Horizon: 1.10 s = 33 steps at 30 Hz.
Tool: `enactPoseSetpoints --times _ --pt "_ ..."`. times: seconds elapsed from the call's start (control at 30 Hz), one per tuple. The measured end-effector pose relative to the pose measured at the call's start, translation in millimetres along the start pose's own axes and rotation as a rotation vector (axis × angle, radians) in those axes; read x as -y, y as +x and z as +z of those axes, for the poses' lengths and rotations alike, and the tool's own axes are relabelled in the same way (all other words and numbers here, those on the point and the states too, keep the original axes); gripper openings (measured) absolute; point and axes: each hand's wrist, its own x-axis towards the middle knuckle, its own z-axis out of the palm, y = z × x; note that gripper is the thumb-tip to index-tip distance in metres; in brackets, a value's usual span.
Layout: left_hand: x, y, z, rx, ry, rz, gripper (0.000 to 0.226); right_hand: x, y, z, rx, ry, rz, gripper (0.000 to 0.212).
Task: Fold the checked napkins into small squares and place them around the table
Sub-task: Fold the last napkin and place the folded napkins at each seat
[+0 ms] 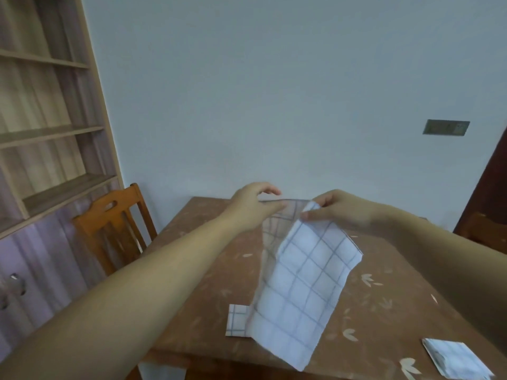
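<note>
Stretches both bare forearms forward. Pinches the top edge of a hanging white cloth napkin with grey checks (301,292) between thumb and curled fingers of left hand (253,208) and right hand (336,208), held close together.

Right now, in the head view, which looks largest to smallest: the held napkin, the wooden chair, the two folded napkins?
1. held napkin, nearest the camera
2. wooden chair
3. right folded napkin and left folded napkin: unranked, one cropped by the frame, one partly hidden.

Left napkin (236,320) and right napkin (458,359) lie apart on the table (384,270)
</note>
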Motion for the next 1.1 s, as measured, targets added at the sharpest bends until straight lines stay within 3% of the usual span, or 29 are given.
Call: enactPoseSetpoints --times 0.07,0.2,0.33,0.37,0.53,0.67,0.77,0.87,0.93,1.1 --pt "2.2 -2.4 -3.8 -0.054 0.017 -0.012 0.012 -3.1 2.7 -7.2 -0.138 0.163 0.034 0.014" --pt "6.7 -9.5 -14.6 0.183 -0.027 -0.068 0.006 -4.3 3.2 -18.5 -0.286 0.379 0.071 0.016" --pt "6.9 -14.5 -10.1 0.325 0.032 -0.059 0.063 -0.7 3.2 -16.4 -0.268 0.400 0.046 0.018" --pt "3.9 -15.3 -7.5 0.327 0.022 -0.034 0.067 0.9 3.5 -13.3 -0.250 0.382 0.039 0.019" --pt "-15.5 -11.9 3.5 0.265 0.012 -0.029 0.052 9.7 3.5 -3.8 -0.150 0.269 0.015 0.030" --pt "-14.6 -9.2 3.6 0.266 0.129 0.007 0.019 15.8 -3.0 -3.3 -0.200 0.058 -0.074 0.015" --pt "-12.8 -10.9 2.9 0.289 0.100 -0.001 0.021 14.5 -4.2 -4.3 -0.318 -0.042 -0.108 0.022" --pt "-14.4 -12.2 1.2 0.309 0.051 -0.032 0.021 12.0 -5.3 -9.7 -0.328 -0.072 -0.127 0.007" --pt "-15.0 -12.3 -1.0 0.315 0.032 -0.065 0.021 11.6 -8.0 -13.0 -0.251 -0.059 -0.138 0.016" --pt "-22.0 -12.6 -9.5 0.348 -0.020 -0.134 0.028 16.5 -10.2 -10.1 -0.222 -0.022 -0.199 0.071"
